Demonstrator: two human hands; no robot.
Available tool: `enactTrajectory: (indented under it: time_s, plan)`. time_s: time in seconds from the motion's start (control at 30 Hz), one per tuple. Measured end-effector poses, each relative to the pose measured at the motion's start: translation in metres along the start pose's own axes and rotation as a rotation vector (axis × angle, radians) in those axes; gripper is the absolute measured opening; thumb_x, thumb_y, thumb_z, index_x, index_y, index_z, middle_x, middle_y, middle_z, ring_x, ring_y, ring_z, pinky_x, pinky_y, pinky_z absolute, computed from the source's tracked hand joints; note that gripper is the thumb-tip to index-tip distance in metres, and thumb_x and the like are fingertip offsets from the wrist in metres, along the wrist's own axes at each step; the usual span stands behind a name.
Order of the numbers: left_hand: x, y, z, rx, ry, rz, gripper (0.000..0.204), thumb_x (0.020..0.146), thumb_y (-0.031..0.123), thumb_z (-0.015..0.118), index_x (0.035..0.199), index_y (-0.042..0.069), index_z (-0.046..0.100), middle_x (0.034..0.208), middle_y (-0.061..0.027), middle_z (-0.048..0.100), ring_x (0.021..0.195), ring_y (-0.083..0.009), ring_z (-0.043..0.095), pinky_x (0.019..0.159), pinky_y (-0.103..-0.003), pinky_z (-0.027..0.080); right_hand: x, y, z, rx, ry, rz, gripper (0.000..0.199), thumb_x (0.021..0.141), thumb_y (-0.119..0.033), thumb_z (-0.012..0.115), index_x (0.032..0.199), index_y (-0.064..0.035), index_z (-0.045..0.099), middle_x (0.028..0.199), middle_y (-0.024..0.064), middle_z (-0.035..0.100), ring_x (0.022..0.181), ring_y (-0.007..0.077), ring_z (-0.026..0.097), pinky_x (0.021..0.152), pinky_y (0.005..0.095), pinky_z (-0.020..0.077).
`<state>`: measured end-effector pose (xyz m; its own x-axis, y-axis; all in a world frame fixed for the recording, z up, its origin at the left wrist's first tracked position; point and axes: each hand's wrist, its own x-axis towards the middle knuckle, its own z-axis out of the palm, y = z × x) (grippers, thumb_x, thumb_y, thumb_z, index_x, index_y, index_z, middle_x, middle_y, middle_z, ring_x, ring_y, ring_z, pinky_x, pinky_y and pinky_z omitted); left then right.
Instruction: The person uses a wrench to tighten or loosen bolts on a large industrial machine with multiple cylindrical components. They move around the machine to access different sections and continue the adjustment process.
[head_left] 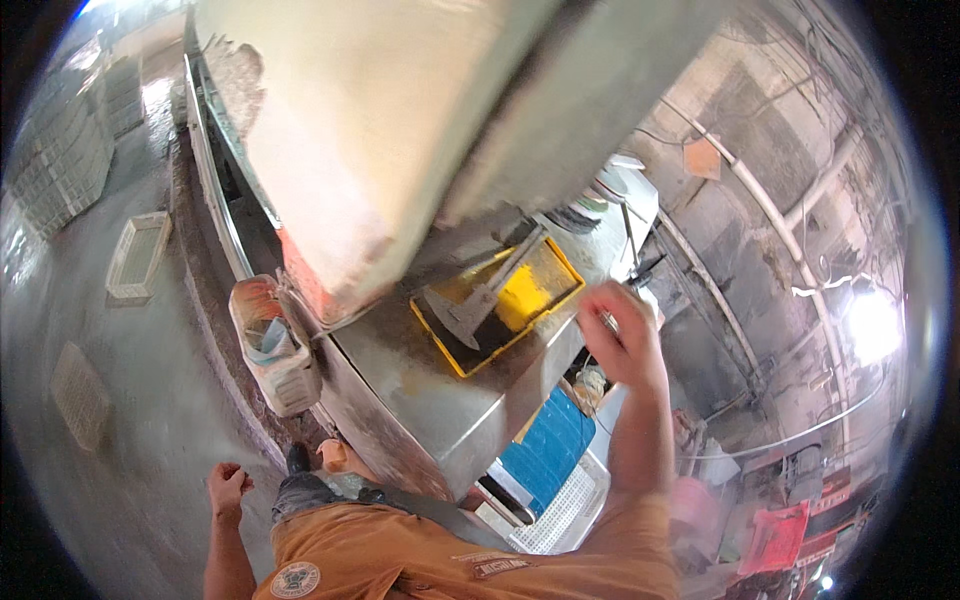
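My right hand (pixel 622 335) is raised beside the right end of a yellow tray (pixel 540 290). Its fingers are bent in a pinch, and a small dark bit shows at them, too unclear to name. Across the tray lies a large grey caliper (pixel 490 300), its jaws toward the near left and its beam pointing up and right. The caliper is apart from both hands. At the lower left, my left hand (pixel 230 485) hangs low over the floor, its fingers curled with nothing visible in them.
The tray rests on a grey metal table (pixel 430 405) under a large pale machine panel (pixel 340 120). A dirty white plastic container (pixel 272 345) hangs at the table's left edge. Below on the right are a blue box (pixel 548 450) and a white perforated crate (pixel 560 510). White baskets (pixel 140 255) lie on the floor.
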<state>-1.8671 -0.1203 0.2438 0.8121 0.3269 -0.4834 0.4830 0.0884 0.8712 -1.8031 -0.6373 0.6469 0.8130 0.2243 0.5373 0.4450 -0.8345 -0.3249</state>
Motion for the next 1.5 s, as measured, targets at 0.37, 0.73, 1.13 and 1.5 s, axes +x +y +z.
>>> enactTrajectory:
  time_s: [0.37,0.73,1.13,1.5]
  plan:
    - [-0.002,0.102,0.053,-0.203,-0.722,0.091,0.014,0.078,-0.004,0.060,0.089,-0.001,0.054,0.077,-0.0109,0.061,0.066,-0.0203,0.062,0.063,-0.034,0.054,-0.166,-0.108,0.080,1.342,-0.061,-0.030,0.024,0.080,-0.014,0.061,0.064,0.0031,0.058,0.066,0.0171,0.058,0.053,0.0261,0.056,0.046,0.0326,0.0409]
    - [0.082,0.125,-0.033,0.083,-1.045,0.255,0.015,0.077,-0.001,0.068,0.089,-0.003,0.059,0.080,-0.0121,0.065,0.072,-0.0175,0.064,0.066,-0.030,0.054,-0.118,-0.229,0.408,0.775,-0.064,0.614,0.015,0.085,-0.015,0.058,0.086,-0.0006,0.057,0.076,0.0065,0.056,0.067,0.0142,0.054,0.062,0.0264,0.0431]
    - [0.173,0.173,-0.238,0.113,-0.403,0.590,0.012,0.079,-0.004,0.064,0.089,-0.002,0.058,0.082,-0.0072,0.064,0.077,-0.0110,0.062,0.068,-0.025,0.051,0.082,-0.371,0.602,0.749,-0.382,-0.066,0.010,0.081,-0.007,0.062,0.088,-0.0009,0.060,0.083,0.0131,0.061,0.072,0.0216,0.061,0.060,0.0289,0.0492]
    - [0.330,0.213,-0.226,-0.022,-0.430,0.414,0.012,0.081,0.003,0.065,0.091,-0.001,0.060,0.083,-0.0068,0.064,0.078,-0.0106,0.061,0.069,-0.026,0.050,0.193,-0.338,0.706,0.743,-0.418,0.104,0.008,0.080,-0.003,0.061,0.086,0.0006,0.059,0.081,0.0112,0.062,0.070,0.0184,0.061,0.062,0.0274,0.0488]
